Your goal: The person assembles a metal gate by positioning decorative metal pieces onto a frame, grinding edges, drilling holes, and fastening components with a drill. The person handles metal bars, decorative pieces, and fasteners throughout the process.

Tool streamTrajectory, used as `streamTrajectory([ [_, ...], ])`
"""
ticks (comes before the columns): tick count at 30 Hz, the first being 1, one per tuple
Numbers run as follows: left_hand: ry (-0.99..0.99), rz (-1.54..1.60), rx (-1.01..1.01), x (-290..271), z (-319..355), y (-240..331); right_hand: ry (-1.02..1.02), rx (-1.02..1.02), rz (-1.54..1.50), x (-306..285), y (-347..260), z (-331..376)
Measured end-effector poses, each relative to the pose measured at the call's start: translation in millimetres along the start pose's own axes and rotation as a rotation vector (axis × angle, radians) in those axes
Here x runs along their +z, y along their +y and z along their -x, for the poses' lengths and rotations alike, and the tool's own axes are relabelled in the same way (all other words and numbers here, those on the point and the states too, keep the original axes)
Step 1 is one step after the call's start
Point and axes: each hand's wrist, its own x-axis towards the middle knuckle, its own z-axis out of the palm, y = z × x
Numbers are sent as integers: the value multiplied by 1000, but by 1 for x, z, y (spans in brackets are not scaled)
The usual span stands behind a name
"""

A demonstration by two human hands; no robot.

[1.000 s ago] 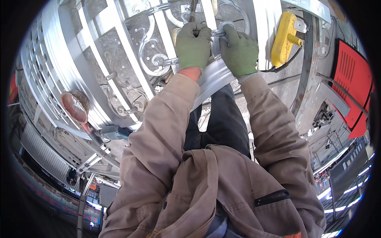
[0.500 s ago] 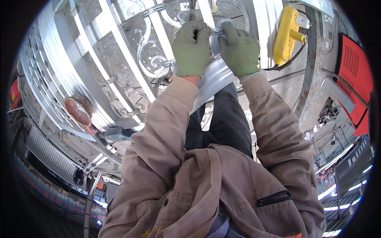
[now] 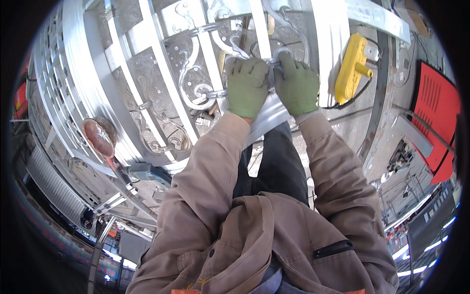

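Now left hand [image 3: 248,88] nearer right hand [image 3: 296,88]

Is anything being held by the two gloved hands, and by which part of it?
It cannot be told: the left hand is curled beside a bar, its grip hidden; the right hand is at the collar, but whether it grips is unclear.
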Motion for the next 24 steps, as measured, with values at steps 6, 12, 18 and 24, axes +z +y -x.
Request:
streamTrajectory([
  [6,-4,24,-189,-16,-5,14,-15,9,-14,-15,-7,0],
  [12,61,127,-390,-31,2,25,-4,19,-41,-24,-9,-2],
  [18,101,595,-786,-33,6,33,-46,25,-98,-36,-13,-3],
  [24,102,797,-949,-42,2,36,-93,3,-76,-43,-8,-6],
])
